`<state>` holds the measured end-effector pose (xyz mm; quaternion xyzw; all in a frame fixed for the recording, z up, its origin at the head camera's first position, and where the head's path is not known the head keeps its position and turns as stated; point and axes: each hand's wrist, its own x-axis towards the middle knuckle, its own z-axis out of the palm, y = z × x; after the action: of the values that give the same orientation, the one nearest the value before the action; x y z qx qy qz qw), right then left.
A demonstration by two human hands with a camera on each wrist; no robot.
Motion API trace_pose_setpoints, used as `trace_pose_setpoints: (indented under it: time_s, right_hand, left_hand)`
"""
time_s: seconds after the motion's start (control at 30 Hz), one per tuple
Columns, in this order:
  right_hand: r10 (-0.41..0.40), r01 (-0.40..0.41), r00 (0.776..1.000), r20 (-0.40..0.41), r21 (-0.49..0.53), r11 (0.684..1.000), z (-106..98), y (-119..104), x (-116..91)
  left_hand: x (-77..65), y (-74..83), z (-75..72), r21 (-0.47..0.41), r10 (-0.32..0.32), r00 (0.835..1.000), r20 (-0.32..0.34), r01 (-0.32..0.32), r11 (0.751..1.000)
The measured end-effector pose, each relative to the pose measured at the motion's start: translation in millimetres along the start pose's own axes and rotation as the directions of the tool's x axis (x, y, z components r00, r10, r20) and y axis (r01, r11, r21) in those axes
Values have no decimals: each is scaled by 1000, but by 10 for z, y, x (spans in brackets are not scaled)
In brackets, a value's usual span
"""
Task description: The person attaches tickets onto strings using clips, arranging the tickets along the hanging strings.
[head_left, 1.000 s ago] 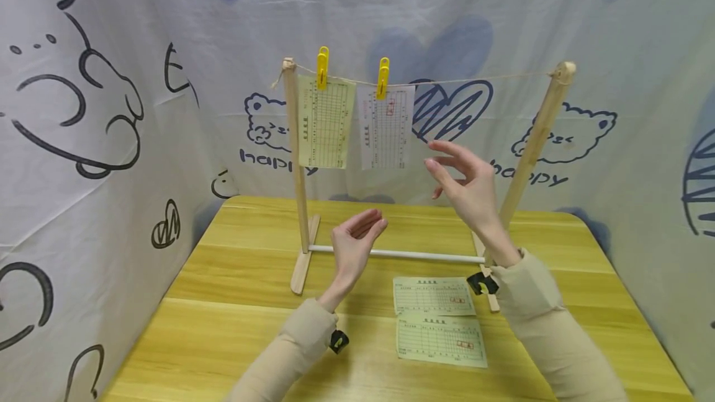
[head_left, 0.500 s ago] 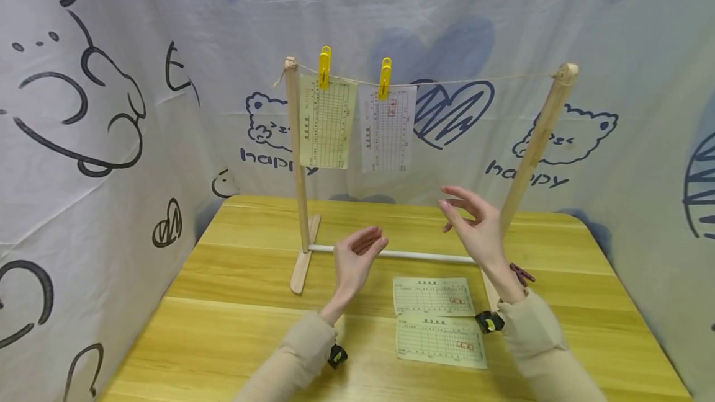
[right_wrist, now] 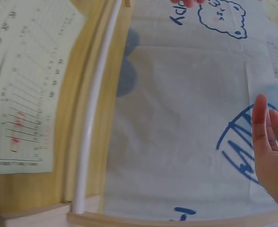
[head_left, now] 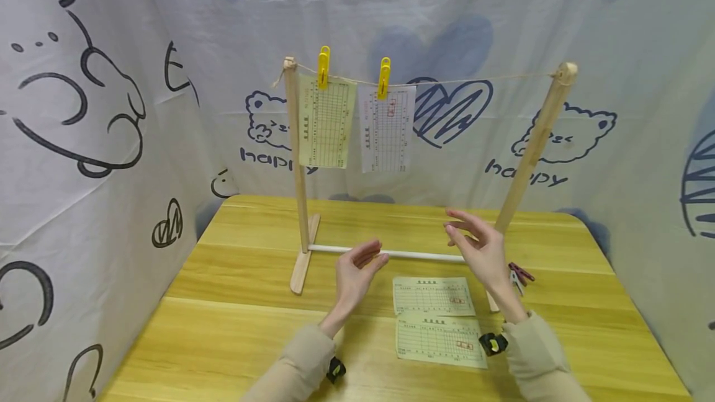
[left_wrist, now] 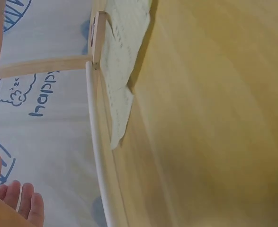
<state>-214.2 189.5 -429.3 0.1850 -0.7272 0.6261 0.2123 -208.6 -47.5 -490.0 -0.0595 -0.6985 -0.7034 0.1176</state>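
Note:
My left hand (head_left: 357, 278) hovers in front of the white rod, fingers loosely bent and nothing in them. Further right, my right hand (head_left: 483, 253) is raised by the stand's right post, holding nothing. On the string hang a yellow-green printed slip (head_left: 326, 126) and a white printed slip (head_left: 386, 132), under a yellow clothespin (head_left: 324, 68) and another yellow clothespin (head_left: 383, 79). Two pale green slips lie on the table below my hands, a far slip (head_left: 430, 296) and a near slip (head_left: 438, 340). Beside my right wrist lie a dark red clothespin (head_left: 521, 273) and a whitish clothespin (head_left: 516, 284).
A wooden stand has a left post (head_left: 296, 160), a right post (head_left: 533, 147), a string (head_left: 469, 81) between their tops and a white rod (head_left: 413, 255) low down. The wooden table (head_left: 223, 327) carries it. A patterned cloth (head_left: 223, 36) encloses the back and sides.
Both hands have come down, the right one further, from beside the white slip to above the table. The clothespins beside the right wrist have come into view. The hanging slips stay in place.

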Motion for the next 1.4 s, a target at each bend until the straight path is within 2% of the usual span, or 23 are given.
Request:
trace_pose_setpoints:
  time_s: [0.2,0.33,0.63,0.9,1.17,1.23,1.4]
  right_hand:
    - [44,-44,999,-10,5,999,-30,133,-139]
    - [70,-69,997,-26,15,997,-56,216,-233]
    - [121,-110,986,-117,96,989,-151,423,-423]
    - [199,-186,958,-206,83,979,-288,575,-605]
    - [322,-297,896,-305,128,946,-431,688,-732]
    - [361,-332,874,-327,142,933,-475,700,-756]
    - [427,-383,814,-392,191,904,-561,758,-819]
  left_hand:
    - [-52,-59,-2,29,-17,999,35,16,999]
    - [-94,-74,8,54,-29,996,88,25,998]
    - [-210,-161,57,161,-41,965,259,-2,987]
    - [-295,-212,135,218,-75,911,406,-17,976]
    - [-383,-244,240,270,-151,869,472,21,963]
    - [-403,-250,271,279,-175,850,497,34,960]
    - [-425,-273,323,296,-213,787,579,40,954]
